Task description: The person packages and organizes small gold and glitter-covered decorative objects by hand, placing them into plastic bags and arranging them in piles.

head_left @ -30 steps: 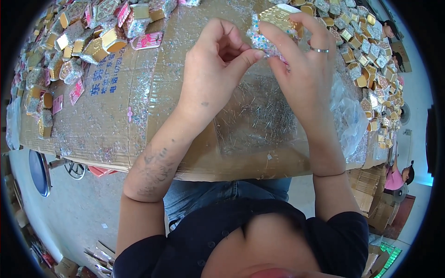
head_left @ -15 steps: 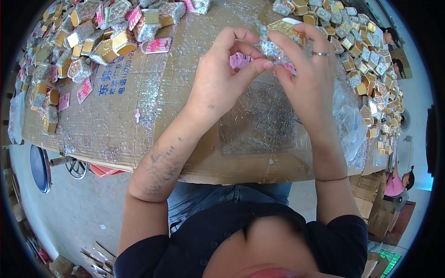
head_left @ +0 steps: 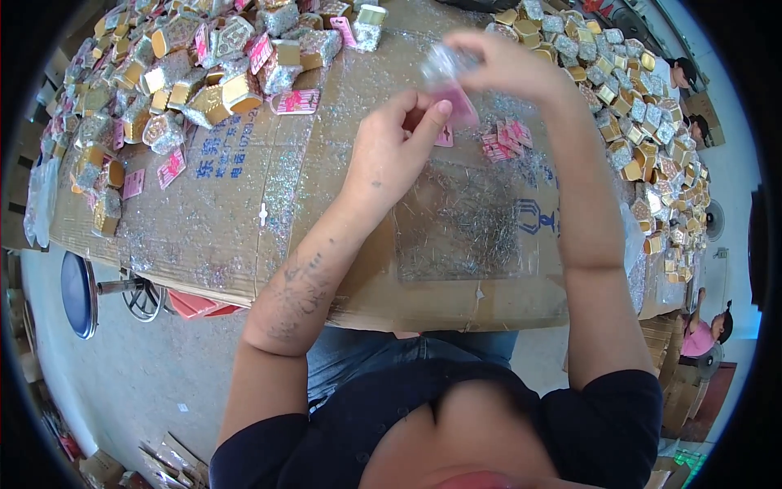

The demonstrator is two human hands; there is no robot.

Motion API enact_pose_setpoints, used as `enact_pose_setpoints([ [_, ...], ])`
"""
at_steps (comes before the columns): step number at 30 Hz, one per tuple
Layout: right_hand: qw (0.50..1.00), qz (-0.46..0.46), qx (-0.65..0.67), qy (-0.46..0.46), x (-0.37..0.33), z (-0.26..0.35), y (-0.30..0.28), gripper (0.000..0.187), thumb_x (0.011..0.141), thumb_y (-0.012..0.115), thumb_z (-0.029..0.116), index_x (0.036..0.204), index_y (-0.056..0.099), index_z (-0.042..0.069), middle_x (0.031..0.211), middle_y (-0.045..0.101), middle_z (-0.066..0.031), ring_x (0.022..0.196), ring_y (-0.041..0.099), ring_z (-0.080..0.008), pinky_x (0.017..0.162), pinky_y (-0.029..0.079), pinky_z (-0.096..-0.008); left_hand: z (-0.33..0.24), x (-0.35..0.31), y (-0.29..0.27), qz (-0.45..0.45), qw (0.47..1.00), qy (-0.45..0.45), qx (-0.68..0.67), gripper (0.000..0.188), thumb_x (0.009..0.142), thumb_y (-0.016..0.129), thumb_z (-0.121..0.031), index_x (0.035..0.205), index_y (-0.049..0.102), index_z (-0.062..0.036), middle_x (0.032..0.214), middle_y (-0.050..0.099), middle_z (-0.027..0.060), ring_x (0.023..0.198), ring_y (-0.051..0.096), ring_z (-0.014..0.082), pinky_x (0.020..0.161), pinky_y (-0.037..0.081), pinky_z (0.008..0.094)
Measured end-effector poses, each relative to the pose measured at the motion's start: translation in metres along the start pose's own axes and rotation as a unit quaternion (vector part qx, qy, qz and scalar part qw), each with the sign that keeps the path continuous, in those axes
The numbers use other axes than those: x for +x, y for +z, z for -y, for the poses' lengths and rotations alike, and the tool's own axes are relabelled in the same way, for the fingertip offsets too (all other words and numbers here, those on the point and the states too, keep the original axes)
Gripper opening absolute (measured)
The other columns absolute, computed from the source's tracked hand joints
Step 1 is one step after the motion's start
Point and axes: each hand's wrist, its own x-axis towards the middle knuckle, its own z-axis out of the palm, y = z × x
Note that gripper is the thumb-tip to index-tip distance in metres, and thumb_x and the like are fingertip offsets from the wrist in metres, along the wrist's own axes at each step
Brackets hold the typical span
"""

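Note:
Above the far middle of the cardboard-covered table, my right hand [head_left: 509, 69] closes around a small glittery silver ornament [head_left: 446, 63], blurred by motion. A pink card tag [head_left: 458, 106] hangs just below the ornament; I cannot tell whether it is joined to it. My left hand [head_left: 391, 138] is closed in a pinch, thumb against the tag's left edge. Another bit of pink card [head_left: 444, 136] shows beneath that thumb. On the cardboard right of the hands lie several loose pink tags [head_left: 507, 138]. Nearer me is a shallow clear tray [head_left: 521, 273] of many thin metal pins.
Glittery gold and silver house-shaped ornaments are heaped at the left [head_left: 175, 73], some with pink tags, and at the right [head_left: 652, 138]. Clear plastic [head_left: 631, 232] lies beside my right forearm. A blue stool [head_left: 79, 293] stands left of the table. Other people [head_left: 700, 334] are at far right.
My right hand has moved up and away from my left, with the ornament now tilted and blurred. The loose pink tags on the cardboard have come into view. The whole view has shifted slightly.

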Motion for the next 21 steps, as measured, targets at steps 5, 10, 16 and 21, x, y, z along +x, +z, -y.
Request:
enact_pose_setpoints([
  [5, 0.959, -0.210, 0.187, -0.021, 0.033, 0.079, 0.002, 0.049, 0.086, 0.073, 0.017, 0.128, 0.054, 0.000, 0.122, 0.056, -0.0125, 0.107, 0.058, -0.0206, 0.082, 0.052, -0.0335, 0.000, 0.000, -0.004, 0.054, 0.993, -0.065, 0.083, 0.031, 0.095, 0.063, -0.030, 0.086, 0.065, 0.0004, 0.066, 0.062, 0.0104, 0.059, 0.058, 0.0163, 0.060, 0.048, 0.0330],
  [10, 0.982, -0.161, -0.055, -0.082, 0.007, 0.003, 0.025, 0.041, 0.084, 0.074, 0.028, 0.116, 0.065, 0.004, 0.111, 0.067, -0.0046, 0.099, 0.062, -0.0146, 0.080, 0.052, -0.0321, 0.007, 0.005, -0.001, -0.016, 0.995, -0.087, -0.042, 0.040, 0.103, 0.048, -0.038, 0.103, 0.063, -0.0003, 0.081, 0.064, 0.0088, 0.069, 0.061, 0.0154, 0.065, 0.048, 0.0317],
  [16, 0.992, 0.036, -0.111, -0.049, -0.100, 0.045, 0.076, 0.023, 0.082, 0.073, 0.021, 0.099, 0.067, 0.007, 0.095, 0.062, -0.0086, 0.092, 0.060, -0.0260, 0.081, 0.048, -0.0337, -0.008, 0.010, -0.016, -0.059, 0.952, -0.177, -0.244, 0.055, 0.105, 0.029, -0.050, 0.118, 0.055, -0.0032, 0.102, 0.057, 0.0054, 0.078, 0.056, 0.0132, 0.073, 0.044, 0.0279],
  [21, 0.965, -0.056, -0.239, -0.097, -0.125, 0.030, 0.122, 0.021, 0.079, 0.072, 0.022, 0.092, 0.063, 0.009, 0.090, 0.059, -0.0062, 0.093, 0.058, -0.0253, 0.079, 0.048, -0.0389, -0.004, 0.009, -0.019, -0.043, 0.931, -0.208, -0.298, 0.054, 0.105, 0.029, -0.050, 0.118, 0.054, -0.0042, 0.103, 0.057, 0.0044, 0.083, 0.055, 0.0142, 0.077, 0.045, 0.0299],
])
